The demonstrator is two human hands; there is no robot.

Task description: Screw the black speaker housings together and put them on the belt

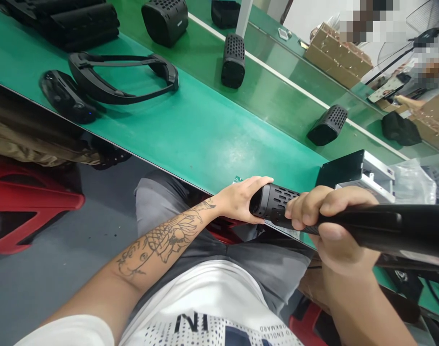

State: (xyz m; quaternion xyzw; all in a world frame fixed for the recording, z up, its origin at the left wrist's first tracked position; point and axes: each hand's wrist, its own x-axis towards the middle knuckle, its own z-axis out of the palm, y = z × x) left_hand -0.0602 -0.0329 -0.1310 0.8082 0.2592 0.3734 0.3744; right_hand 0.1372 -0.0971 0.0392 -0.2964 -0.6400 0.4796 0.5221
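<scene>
My left hand (243, 199) is wrapped around the end of a black housing with slotted holes (277, 198), thumb and fingers on opposite sides. The housing lies over the front edge of the green table. My right hand (334, 216) grips a long black electric screwdriver (403, 226), its thick body running out past the right edge of the view. The screwdriver's narrower nose points toward the housing. My right fingers cover where the two come together, so I cannot tell whether the tip touches.
On the green table (205, 139) lies a black headset with a strap (129, 79). Black perforated housings (233, 60) stand along the raised strip behind. A stack of black parts (78, 24) sits at upper left. To the right are a black-and-silver box (356, 175) and plastic bags (414, 180).
</scene>
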